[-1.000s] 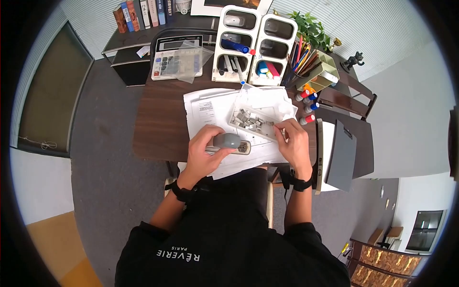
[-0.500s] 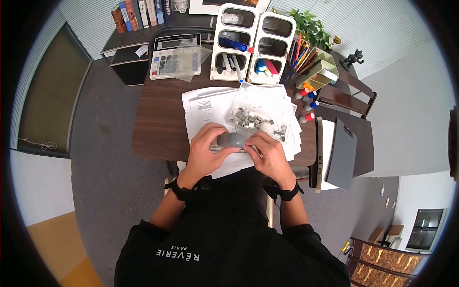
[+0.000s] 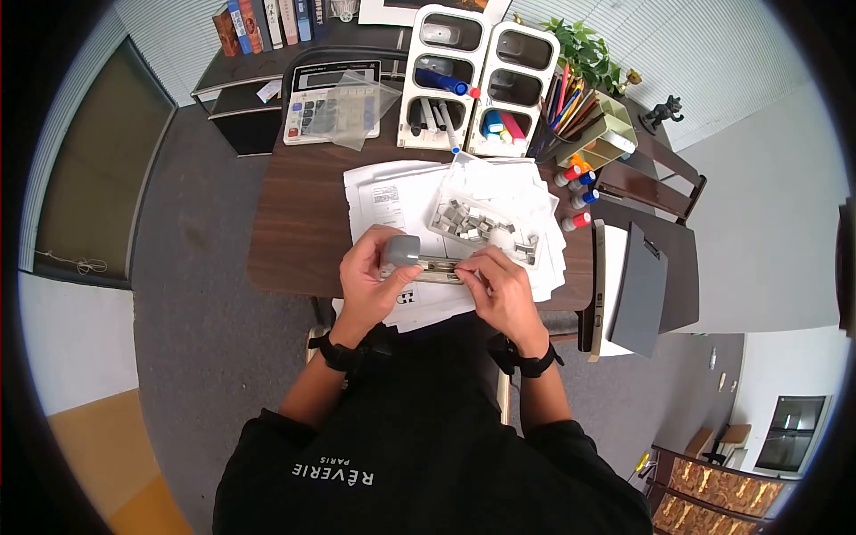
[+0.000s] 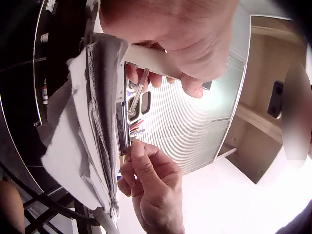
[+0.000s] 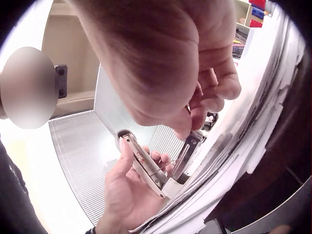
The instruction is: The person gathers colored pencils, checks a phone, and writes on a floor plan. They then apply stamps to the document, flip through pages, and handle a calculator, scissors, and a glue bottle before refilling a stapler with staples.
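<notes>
A grey-topped stapler (image 3: 405,251) lies over the papers (image 3: 378,198), its upper arm swung up from its base in the right wrist view. My left hand (image 3: 367,278) grips that raised arm, thumb on the near side. At the base's right end, my right hand (image 3: 501,289) pinches with thumb and fingertips at the metal channel (image 5: 184,157); whether a staple piece is between them cannot be told. Just behind the hands sits a clear box (image 3: 434,225) with many silver staple blocks (image 3: 470,220).
Behind the papers stand a calculator (image 3: 309,119) under a clear bag, a white pen organizer (image 3: 407,134) and a pencil cup (image 3: 546,143). Red- and blue-capped bottles (image 3: 578,221) line the right side, near a dark grey folder (image 3: 638,290).
My right hand has moved left from the box of staple blocks to the stapler. My left hand has tilted the stapler's grey top back to the left, exposing the channel.
</notes>
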A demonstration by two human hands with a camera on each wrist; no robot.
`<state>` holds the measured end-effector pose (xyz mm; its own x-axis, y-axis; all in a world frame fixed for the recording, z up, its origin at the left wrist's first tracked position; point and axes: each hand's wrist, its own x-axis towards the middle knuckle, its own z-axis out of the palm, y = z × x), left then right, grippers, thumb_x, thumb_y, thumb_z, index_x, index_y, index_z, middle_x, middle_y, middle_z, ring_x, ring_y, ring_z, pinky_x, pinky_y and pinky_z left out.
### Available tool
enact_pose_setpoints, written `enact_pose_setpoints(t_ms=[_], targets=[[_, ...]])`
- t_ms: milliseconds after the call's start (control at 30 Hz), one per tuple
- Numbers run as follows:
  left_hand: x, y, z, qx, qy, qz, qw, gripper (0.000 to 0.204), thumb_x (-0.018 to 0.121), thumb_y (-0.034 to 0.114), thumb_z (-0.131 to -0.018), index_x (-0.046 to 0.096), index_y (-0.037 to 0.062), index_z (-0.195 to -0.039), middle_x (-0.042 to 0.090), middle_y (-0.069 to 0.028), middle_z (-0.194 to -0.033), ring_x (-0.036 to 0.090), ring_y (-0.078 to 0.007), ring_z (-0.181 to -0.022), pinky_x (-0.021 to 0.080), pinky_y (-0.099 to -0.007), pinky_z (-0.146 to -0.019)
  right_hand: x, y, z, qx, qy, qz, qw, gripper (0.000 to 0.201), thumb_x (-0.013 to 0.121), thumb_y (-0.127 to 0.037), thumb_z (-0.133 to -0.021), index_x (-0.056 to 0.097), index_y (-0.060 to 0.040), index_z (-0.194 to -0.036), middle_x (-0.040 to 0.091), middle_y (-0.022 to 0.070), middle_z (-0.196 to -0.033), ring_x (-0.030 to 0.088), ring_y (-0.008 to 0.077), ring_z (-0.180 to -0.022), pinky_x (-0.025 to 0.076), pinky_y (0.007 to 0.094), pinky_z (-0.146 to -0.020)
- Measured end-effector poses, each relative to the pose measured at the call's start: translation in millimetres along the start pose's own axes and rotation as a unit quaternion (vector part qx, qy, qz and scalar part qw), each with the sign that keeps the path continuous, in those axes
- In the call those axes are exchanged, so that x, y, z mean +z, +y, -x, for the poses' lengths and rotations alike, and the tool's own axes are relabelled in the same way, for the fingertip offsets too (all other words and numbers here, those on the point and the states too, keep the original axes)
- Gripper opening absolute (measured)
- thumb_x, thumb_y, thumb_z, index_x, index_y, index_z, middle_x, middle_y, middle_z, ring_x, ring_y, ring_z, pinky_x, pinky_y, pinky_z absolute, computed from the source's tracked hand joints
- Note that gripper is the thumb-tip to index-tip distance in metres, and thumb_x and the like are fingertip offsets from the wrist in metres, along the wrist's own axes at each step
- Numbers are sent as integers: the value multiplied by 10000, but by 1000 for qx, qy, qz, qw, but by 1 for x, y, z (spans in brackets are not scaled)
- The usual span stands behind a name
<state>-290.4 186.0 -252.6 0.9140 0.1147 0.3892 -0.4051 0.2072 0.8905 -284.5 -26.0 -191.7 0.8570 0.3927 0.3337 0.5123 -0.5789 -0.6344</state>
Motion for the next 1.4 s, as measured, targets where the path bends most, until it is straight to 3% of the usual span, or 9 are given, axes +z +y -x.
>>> enact_pose_setpoints(t_ms=[300,400,467,633,733,933,1133,1200,1400], targets=[[9,15,-8,30,-67,-154,985,394,876,120,-740,646,-17,-1030,649,-103,-1058,627,-180,-909,507,-300,-768,2,2,2,10,16,-31,999,83,733,-2,-845,693,6,-917,654,122,-870,656,270,-685,523,342,-610],[13,17,-10,52,-100,-226,968,419,884,116,-708,656,-17,-1034,647,-112,-1118,645,-226,-980,528,-335,-824,-1,4,2,6,109,-80,991,76,731,5,-853,698,2,-921,657,107,-877,620,196,-635,496,297,-572],[16,19,-12,67,-108,-256,958,428,889,116,-686,662,-16,-1024,647,-110,-1123,646,-255,-988,531,-348,-833,-11,12,1,3,175,-28,984,75,732,10,-854,700,0,-922,658,97,-885,577,147,-605,467,268,-546],[21,24,-12,104,-182,-388,897,476,859,108,-690,671,16,-1117,626,-110,-1155,572,-311,-1137,478,-422,-951,-34,38,2,55,151,81,984,95,732,-9,-847,709,-26,-938,659,100,-890,571,190,-592,470,295,-552],[19,40,-12,102,-193,-436,873,528,845,101,-700,659,43,-1191,618,-112,-1165,554,-320,-1156,442,-431,-999,-39,53,3,21,157,129,979,120,723,-2,-849,714,-24,-966,657,107,-892,586,196,-627,477,293,-572],[-6,31,-7,46,-199,-417,886,563,842,90,-691,654,50,-1220,639,-114,-1116,556,-320,-1139,430,-429,-1003,-30,43,11,58,176,86,979,152,680,34,-861,722,-15,-999,672,112,-913,616,184,-678,487,281,-591],[-17,24,-16,60,-170,-401,898,514,827,101,-715,664,38,-1198,657,-126,-1075,568,-321,-1107,435,-423,-989,15,37,22,-46,207,5,977,109,688,39,-840,713,-6,-936,673,91,-800,578,184,-561,460,289,-509],[-17,20,-20,54,-169,-410,895,524,829,113,-718,661,39,-1209,658,-130,-1093,567,-320,-1110,435,-420,-991,19,37,21,-44,127,85,987,126,688,46,-833,716,-12,-942,646,87,-751,574,176,-544,450,291,-496],[-32,31,-41,46,-175,-361,915,543,847,151,-723,658,42,-1219,659,-152,-1158,589,-338,-1115,463,-421,-986,21,39,20,13,158,2,987,133,678,52,-841,715,-7,-954,597,89,-682,544,174,-506,417,302,-470]])
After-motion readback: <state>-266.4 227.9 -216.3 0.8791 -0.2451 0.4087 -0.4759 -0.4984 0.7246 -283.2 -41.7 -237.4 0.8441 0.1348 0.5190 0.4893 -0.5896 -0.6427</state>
